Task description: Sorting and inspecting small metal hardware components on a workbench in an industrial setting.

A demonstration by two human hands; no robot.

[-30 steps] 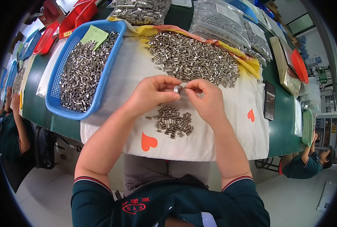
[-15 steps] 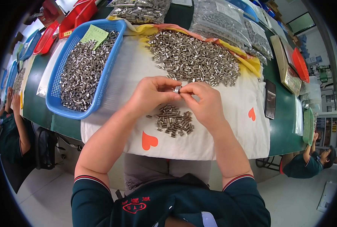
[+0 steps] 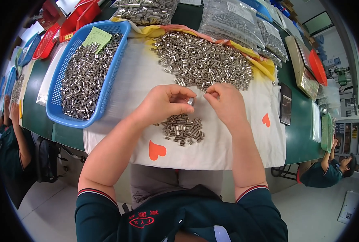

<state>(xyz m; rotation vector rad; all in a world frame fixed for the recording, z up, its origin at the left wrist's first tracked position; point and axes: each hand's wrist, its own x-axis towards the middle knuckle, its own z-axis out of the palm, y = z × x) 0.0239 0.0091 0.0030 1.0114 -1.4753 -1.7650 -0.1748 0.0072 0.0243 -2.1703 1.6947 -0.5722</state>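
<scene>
My left hand (image 3: pixel 157 104) is closed, holding a short shiny metal sleeve (image 3: pixel 191 101) between thumb and fingertips. To its right, my right hand (image 3: pixel 229 104) is pinched at the lower edge of a large pile of small metal sleeves (image 3: pixel 205 56). Whatever sits between its fingertips is too small and hidden to make out. Below both hands, a smaller heap of the same sleeves (image 3: pixel 183 130) lies on a white cloth (image 3: pixel 252 149) printed with orange hearts.
A blue basket (image 3: pixel 66 120) full of metal parts, with a green note (image 3: pixel 98 37), stands left. Clear bags of parts (image 3: pixel 229 24) lie behind the yellow cloth edge (image 3: pixel 264 63). A dark phone (image 3: pixel 285 104) rests right. Other people (image 3: pixel 326 173) sit at both sides.
My hands have come apart; they met at the fingertips before. The right hand has moved slightly up and right to the large pile's edge. The left keeps its hold on the sleeve.
</scene>
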